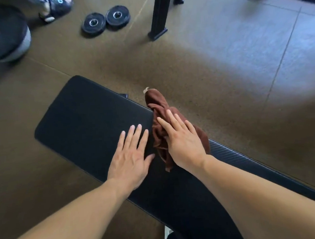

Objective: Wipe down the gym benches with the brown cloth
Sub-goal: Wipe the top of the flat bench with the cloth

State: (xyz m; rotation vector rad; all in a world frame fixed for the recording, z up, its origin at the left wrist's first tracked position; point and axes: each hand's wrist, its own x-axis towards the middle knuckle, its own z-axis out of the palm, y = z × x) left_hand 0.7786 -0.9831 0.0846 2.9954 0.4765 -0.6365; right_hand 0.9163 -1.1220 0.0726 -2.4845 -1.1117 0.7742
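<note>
Cloth on bench, plates behind.

The one camera sits on my head, looking forward and steeply down along my forearms. It is close over the black padded desk. The gym floor fills the frame's upper half.

Crumpled brown cloth lies on the black padded bench, overhanging its far edge.

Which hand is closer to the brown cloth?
Right. The right hand lies flat on the cloth at the bench's far edge; the left hand rests flat on the bench just beside it.
</note>
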